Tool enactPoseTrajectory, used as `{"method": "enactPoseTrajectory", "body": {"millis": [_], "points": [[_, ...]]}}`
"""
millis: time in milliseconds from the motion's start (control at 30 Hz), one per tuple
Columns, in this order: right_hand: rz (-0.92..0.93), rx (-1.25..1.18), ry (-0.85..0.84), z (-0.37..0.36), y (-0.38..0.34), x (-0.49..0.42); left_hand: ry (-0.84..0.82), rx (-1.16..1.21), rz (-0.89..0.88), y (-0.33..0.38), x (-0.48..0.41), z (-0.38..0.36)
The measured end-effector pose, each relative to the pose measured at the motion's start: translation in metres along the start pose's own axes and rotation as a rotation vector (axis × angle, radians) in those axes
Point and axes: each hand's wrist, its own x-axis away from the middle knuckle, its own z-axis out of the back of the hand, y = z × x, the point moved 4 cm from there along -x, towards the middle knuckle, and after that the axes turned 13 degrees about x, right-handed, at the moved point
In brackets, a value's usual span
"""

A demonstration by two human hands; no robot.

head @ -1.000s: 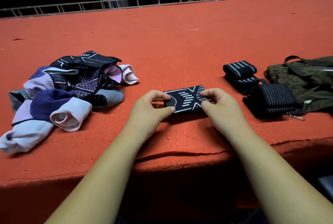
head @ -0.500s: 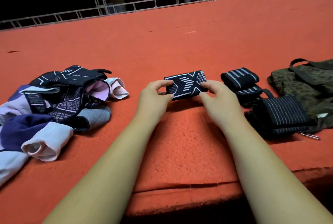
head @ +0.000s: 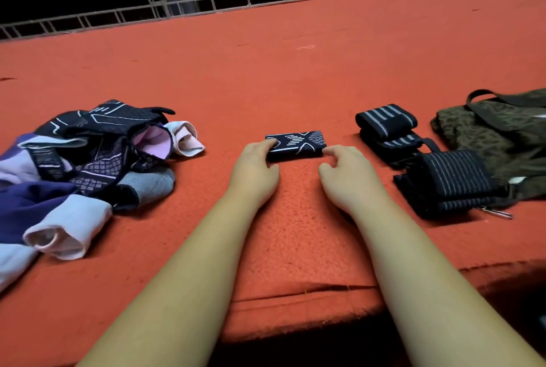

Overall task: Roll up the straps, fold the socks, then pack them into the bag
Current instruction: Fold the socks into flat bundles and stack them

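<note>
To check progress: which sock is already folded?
The black white-lined sock between the left hand and right hand, a neat rectangle; the other socks lie in a loose heap at left.

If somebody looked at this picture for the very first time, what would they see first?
Most likely the two bare arms in the middle, with the left hand and right hand touching the ends of a small folded black sock on the red carpet. Next, the jumbled heap of socks in purple, pink and black at the left, and the rolled striped straps beside the olive bag at the right.
</note>
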Motion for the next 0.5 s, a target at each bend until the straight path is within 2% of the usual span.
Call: {"method": "enactPoseTrajectory", "body": {"millis": [100, 200, 333, 500], "points": [[0.011, -0.053, 0.020, 0.004, -0.007, 0.013, -0.092, -0.017, 0.077, 0.010, 0.018, 0.015], [0.058, -0.098, 0.046, 0.004, -0.021, 0.027, -0.078, 0.026, 0.107, 0.018, 0.042, 0.044], [0.142, -0.152, 0.020, -0.002, -0.054, 0.047, 0.029, 0.067, 0.118, 0.020, 0.077, 0.092], [0.314, -0.169, -0.087, -0.022, -0.095, 0.068, 0.291, 0.044, 0.101, -0.007, 0.109, 0.146]]}}
